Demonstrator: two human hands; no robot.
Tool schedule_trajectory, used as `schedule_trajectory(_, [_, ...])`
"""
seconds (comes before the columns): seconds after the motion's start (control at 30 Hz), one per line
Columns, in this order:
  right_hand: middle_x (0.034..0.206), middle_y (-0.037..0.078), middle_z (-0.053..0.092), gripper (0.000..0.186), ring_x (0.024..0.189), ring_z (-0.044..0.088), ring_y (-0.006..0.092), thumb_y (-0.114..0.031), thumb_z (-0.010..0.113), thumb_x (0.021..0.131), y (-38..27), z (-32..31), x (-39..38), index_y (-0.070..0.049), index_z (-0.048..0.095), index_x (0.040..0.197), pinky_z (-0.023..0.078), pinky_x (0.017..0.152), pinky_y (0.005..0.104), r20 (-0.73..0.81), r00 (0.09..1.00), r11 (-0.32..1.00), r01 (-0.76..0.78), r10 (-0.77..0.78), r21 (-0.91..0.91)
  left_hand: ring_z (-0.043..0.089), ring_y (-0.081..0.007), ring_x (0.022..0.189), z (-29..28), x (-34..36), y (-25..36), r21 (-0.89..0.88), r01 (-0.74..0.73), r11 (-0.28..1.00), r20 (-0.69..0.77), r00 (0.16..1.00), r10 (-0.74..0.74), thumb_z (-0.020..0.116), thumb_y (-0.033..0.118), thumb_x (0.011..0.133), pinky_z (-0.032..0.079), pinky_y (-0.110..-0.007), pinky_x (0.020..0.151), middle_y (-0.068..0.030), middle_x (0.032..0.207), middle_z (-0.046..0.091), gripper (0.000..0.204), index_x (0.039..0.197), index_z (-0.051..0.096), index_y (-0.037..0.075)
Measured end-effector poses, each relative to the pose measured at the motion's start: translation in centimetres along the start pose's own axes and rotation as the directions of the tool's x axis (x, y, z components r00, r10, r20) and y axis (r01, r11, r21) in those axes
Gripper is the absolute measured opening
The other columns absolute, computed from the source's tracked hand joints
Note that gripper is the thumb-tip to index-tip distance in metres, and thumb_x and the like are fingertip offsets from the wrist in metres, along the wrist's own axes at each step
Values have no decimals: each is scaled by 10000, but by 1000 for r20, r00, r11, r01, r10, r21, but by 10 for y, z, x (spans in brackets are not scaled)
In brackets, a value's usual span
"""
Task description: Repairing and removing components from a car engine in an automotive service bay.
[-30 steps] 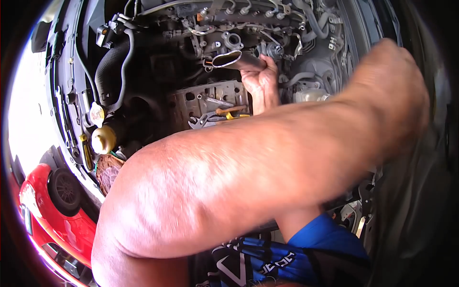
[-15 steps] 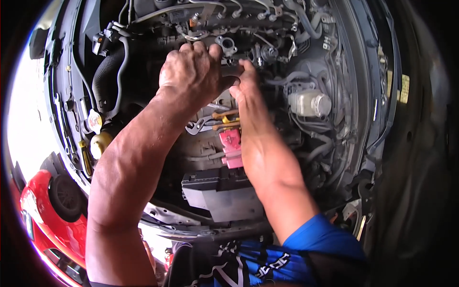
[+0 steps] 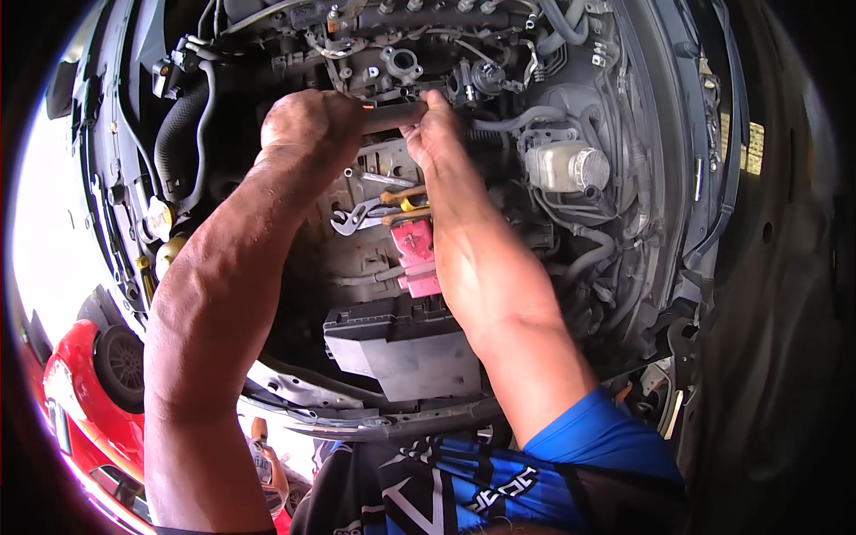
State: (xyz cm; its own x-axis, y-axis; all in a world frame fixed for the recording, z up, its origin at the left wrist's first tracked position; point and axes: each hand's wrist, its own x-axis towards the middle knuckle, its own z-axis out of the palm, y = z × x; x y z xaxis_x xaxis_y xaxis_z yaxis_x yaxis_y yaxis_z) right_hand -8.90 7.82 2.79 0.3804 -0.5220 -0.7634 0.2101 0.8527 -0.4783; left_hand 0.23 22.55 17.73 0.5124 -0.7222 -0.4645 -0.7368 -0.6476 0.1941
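Grey pipe (image 3: 393, 118) looks stiff, maybe heavy and slippery; its two ends seem good to hold. Left hand (image 3: 312, 127) and right hand (image 3: 435, 131) have fingers wrapped there.

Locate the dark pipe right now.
Head view, upper centre: the dark pipe spans from the left hand to the right hand, just below the metal flange in the picture.

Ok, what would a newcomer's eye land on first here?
Likely the bare left hand and bare right hand gripping a dark tubular part above centre. Next might come the bright pink boxy piece below them, then the glossy red car at lower left.
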Motion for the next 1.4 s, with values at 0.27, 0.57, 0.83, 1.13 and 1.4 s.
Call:
schedule_trajectory(0.27, [952, 90, 648, 244, 719, 659, 191, -113, 651, 908, 9, -8, 6, -17, 559, 1112, 562, 546, 323, -81, 996, 995, 16, -24, -99, 710, -316, 961, 23, 5, -9, 119, 2, 993, -13, 1000, -1, 738, 347, 835, 578, -443, 813, -130, 957, 737, 311, 985, 715, 76])
schedule_trajectory(0.57, [1075, 96, 648, 356, 830, 642, 224, -183, 684, 902, 64, -18, 43, -9, 562, 1188, 545, 624, 359, -141, 874, 733, 291, -465, -616, 654, -332, 1096, 93, 18, -62, 84, 23, 996, -23, 1000, -21, 711, 468, 856, 547, -447, 898, -144, 1103, 688, 482, 1142, 623, 91])
schedule_trajectory(0.83, [833, 43, 617, 203, 684, 617, 199, -218, 670, 895, 13, -18, 5, -76, 610, 1026, 519, 552, 363, -101, 994, 939, -77, 45, -334, 676, -388, 971, -4, -44, -54, -409, -1, 912, 25, 1000, 12, 744, 364, 847, 531, -477, 795, -221, 1000, 687, 461, 1153, 635, 37])
schedule_trajectory(1.13, [849, 59, 625, 185, 773, 653, 174, -248, 485, 951, -14, 70, -114, -118, 546, 835, 573, 658, 353, 762, 440, 753, 651, -476, 94, 694, -368, 820, -53, -2, 87, 51, -399, 915, -752, 588, 298, 554, 172, 870, 565, -444, 750, -200, 881, 691, 181, 947, 616, 21])
schedule_trajectory(1.4, [897, 62, 568, 127, 776, 622, 211, -153, 570, 916, -13, -14, -3, -63, 513, 985, 592, 707, 413, 36, 995, 992, -101, 98, 81, 583, -389, 580, 33, -37, 10, -455, -410, 790, -784, 606, -137, 725, 113, 860, 478, -467, 528, -160, 662, 570, 278, 716, 495, 53])
